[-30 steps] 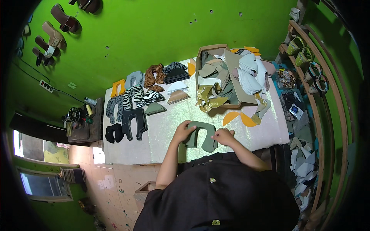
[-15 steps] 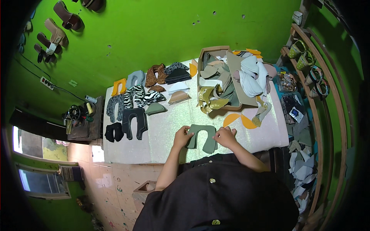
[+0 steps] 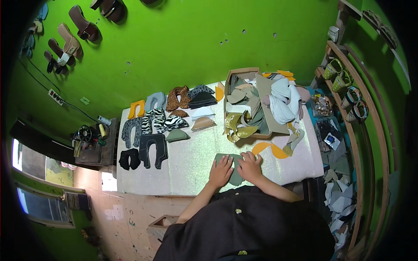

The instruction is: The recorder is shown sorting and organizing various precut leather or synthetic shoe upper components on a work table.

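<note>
- The left hand (image 3: 221,171) lies palm down on a grey-green arch-shaped piece (image 3: 236,179), its grip open and its fingers stretched forward over the surface
- The right hand (image 3: 250,168) rests on the other side of the same piece, grip open too, fingers spread and slightly bent near the upper edge
- The piece sits on the tabletop (image 3: 187,169) near the front edge, just ahead of the person's dark shirt (image 3: 244,222), with part of it showing between the hands and the rest covered by them
- Just beyond the right hand, two orange half-round pieces (image 3: 279,152) lie on the pale, glittery covering
- Farther back stands an open cardboard box (image 3: 243,72) crowded with green, white and gold cut pieces, and white material (image 3: 284,106) is heaped beside its raised flap
- Well to the left of the hands, a stack of dark arch-shaped pieces (image 3: 162,150) lies next to a black bundle (image 3: 129,160)
- Behind these are zebra-striped pieces (image 3: 174,123), leopard-patterned pieces (image 3: 172,101), an orange arch (image 3: 137,104) and a green half-round stack (image 3: 178,135)
- Sandals (image 3: 72,43) hang on the green wall (image 3: 187,39) at upper left
- At right, yellow-green shoes (image 3: 342,81) sit on a wooden rack (image 3: 378,130), with scraps (image 3: 341,198) piled below
</note>
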`<state>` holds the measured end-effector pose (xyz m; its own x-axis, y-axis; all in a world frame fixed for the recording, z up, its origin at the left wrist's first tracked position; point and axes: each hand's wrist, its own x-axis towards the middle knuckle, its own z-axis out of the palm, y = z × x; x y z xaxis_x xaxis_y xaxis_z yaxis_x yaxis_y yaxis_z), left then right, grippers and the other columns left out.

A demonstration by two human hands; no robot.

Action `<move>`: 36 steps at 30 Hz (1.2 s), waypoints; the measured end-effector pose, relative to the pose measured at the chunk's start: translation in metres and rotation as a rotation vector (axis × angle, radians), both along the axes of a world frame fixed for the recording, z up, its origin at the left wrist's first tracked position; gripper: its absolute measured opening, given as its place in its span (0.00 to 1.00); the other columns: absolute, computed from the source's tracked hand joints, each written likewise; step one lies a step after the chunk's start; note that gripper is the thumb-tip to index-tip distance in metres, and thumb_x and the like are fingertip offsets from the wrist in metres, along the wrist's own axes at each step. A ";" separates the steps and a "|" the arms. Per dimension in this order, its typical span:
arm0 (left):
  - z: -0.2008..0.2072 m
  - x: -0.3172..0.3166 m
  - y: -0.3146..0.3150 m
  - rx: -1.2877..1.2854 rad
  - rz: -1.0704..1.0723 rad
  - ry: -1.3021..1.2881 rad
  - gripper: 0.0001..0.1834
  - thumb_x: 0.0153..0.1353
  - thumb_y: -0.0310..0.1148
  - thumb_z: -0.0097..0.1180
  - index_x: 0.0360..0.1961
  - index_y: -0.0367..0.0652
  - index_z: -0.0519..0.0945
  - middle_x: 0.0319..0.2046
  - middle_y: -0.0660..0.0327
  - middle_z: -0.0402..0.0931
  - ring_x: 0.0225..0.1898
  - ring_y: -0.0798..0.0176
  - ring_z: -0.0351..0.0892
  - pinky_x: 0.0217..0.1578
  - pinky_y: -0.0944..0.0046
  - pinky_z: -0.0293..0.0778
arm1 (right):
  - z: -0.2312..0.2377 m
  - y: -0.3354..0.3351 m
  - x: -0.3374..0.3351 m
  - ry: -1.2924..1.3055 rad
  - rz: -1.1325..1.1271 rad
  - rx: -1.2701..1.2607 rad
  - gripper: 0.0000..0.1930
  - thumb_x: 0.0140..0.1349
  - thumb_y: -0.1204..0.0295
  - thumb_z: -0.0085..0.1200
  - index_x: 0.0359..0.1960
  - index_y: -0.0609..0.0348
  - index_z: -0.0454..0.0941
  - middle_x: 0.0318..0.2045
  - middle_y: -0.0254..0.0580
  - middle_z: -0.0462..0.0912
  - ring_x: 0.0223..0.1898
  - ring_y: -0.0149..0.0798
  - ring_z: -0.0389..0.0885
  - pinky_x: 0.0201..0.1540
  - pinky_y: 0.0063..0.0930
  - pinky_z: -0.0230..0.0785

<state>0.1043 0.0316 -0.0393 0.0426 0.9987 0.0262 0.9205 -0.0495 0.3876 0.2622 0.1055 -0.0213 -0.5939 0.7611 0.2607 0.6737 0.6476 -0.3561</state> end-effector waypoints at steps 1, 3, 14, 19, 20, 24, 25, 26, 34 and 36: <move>-0.005 0.001 -0.001 -0.002 -0.002 0.072 0.28 0.65 0.44 0.39 0.64 0.48 0.60 0.64 0.56 0.57 0.65 0.54 0.55 0.61 0.42 0.49 | 0.004 0.003 0.000 -0.001 0.002 0.009 0.11 0.49 0.66 0.55 0.36 0.48 0.79 0.42 0.31 0.76 0.52 0.37 0.68 0.52 0.57 0.48; -0.007 0.002 -0.001 0.000 0.010 0.082 0.28 0.65 0.46 0.39 0.64 0.49 0.60 0.64 0.57 0.56 0.65 0.54 0.55 0.61 0.42 0.49 | 0.023 0.010 -0.001 0.238 0.039 0.075 0.09 0.48 0.66 0.56 0.33 0.46 0.80 0.41 0.29 0.75 0.50 0.35 0.69 0.52 0.51 0.46; -0.012 0.004 0.000 -0.011 0.018 0.151 0.29 0.65 0.48 0.37 0.65 0.50 0.58 0.65 0.58 0.54 0.66 0.55 0.52 0.62 0.43 0.48 | 0.064 0.188 -0.021 0.157 -0.301 0.064 0.23 0.50 0.68 0.54 0.51 0.51 0.69 0.50 0.34 0.71 0.57 0.40 0.63 0.55 0.56 0.45; -0.015 0.005 -0.003 -0.002 0.027 0.152 0.29 0.65 0.48 0.37 0.65 0.50 0.58 0.65 0.58 0.54 0.66 0.55 0.52 0.62 0.43 0.48 | 0.039 0.221 -0.016 0.069 -0.418 -0.093 0.23 0.51 0.65 0.56 0.51 0.52 0.71 0.50 0.34 0.71 0.55 0.43 0.63 0.53 0.51 0.48; -0.016 0.005 -0.004 -0.007 0.029 0.170 0.29 0.65 0.48 0.37 0.65 0.51 0.57 0.66 0.59 0.54 0.67 0.57 0.52 0.62 0.43 0.48 | 0.039 0.221 -0.014 0.055 -0.386 -0.107 0.19 0.51 0.64 0.57 0.46 0.52 0.74 0.49 0.34 0.71 0.54 0.43 0.63 0.52 0.50 0.48; -0.016 0.004 -0.003 -0.032 0.031 0.175 0.30 0.65 0.49 0.36 0.66 0.53 0.56 0.66 0.60 0.53 0.67 0.58 0.51 0.63 0.43 0.47 | 0.036 0.218 -0.013 0.186 -0.318 0.053 0.11 0.52 0.62 0.58 0.35 0.51 0.80 0.43 0.33 0.75 0.51 0.40 0.66 0.49 0.46 0.50; -0.015 0.004 -0.002 -0.046 0.030 0.171 0.30 0.65 0.49 0.36 0.66 0.53 0.56 0.66 0.60 0.53 0.67 0.58 0.51 0.63 0.43 0.47 | 0.036 0.217 -0.012 0.250 -0.291 0.135 0.12 0.52 0.62 0.58 0.36 0.51 0.80 0.42 0.33 0.76 0.49 0.39 0.68 0.48 0.44 0.50; -0.014 0.002 -0.002 -0.053 0.027 0.161 0.30 0.65 0.49 0.36 0.66 0.53 0.55 0.66 0.60 0.53 0.67 0.58 0.50 0.63 0.43 0.47 | 0.041 0.216 -0.013 0.245 -0.290 0.138 0.12 0.52 0.62 0.58 0.36 0.51 0.80 0.42 0.33 0.76 0.49 0.39 0.68 0.48 0.44 0.50; -0.016 -0.002 -0.002 -0.051 0.028 0.095 0.30 0.64 0.48 0.40 0.66 0.52 0.56 0.66 0.59 0.54 0.67 0.56 0.50 0.63 0.43 0.46 | 0.127 0.200 -0.012 0.540 -0.175 0.155 0.10 0.51 0.61 0.60 0.26 0.52 0.80 0.32 0.31 0.78 0.42 0.37 0.72 0.47 0.39 0.49; -0.008 -0.005 0.002 -0.095 0.025 -0.006 0.30 0.64 0.46 0.41 0.65 0.51 0.58 0.66 0.58 0.54 0.67 0.56 0.50 0.63 0.42 0.45 | 0.139 0.196 -0.007 0.543 -0.132 0.079 0.11 0.50 0.60 0.62 0.24 0.53 0.80 0.30 0.31 0.77 0.40 0.36 0.73 0.47 0.39 0.47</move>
<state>0.0988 0.0339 -0.0473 0.0179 0.9975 -0.0682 0.9185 0.0106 0.3952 0.2554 0.3011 0.1177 -0.2598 0.7855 0.5617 0.4848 0.6091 -0.6276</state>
